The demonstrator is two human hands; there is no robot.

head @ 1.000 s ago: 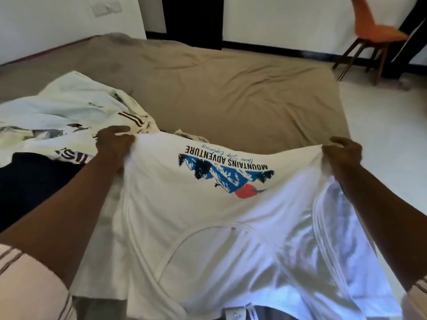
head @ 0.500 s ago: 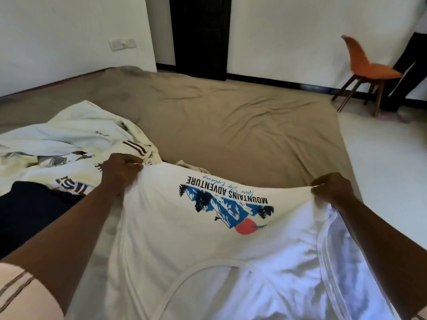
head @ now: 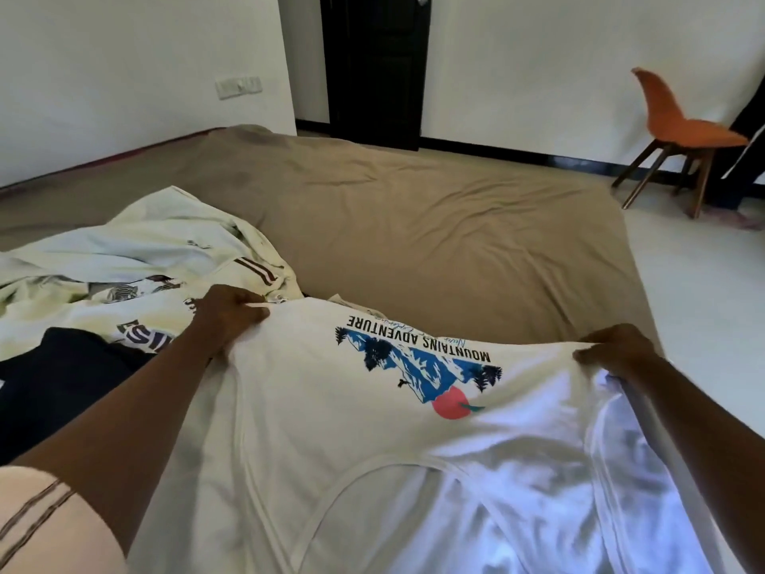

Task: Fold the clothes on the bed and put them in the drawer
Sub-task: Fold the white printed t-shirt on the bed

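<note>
- White printed T-shirt (head: 331,428): spread print-up over the near part of the bed (head: 455,242), neckline nearest the camera, far edge lifted between two hands.
- Left hand (head: 232,316): fingers curled, gripping the far-left edge of the shirt.
- Right hand (head: 617,350): fingers curled, pinching the far-right edge.
- Handling, as judged: thin knit, light, limp, no stiffness. Sags and creases wherever unsupported. Not fragile, and little risk of slipping from a pinch.
- Hold points, as judged: side seams or shoulders, two points well apart, kept taut. Likely to bunch under a single-point grip.
- Cream garment heap (head: 145,250) and dark garment (head: 54,379): just beside the shirt on the left, not yet folded.
- Drawer: not in view.
</note>
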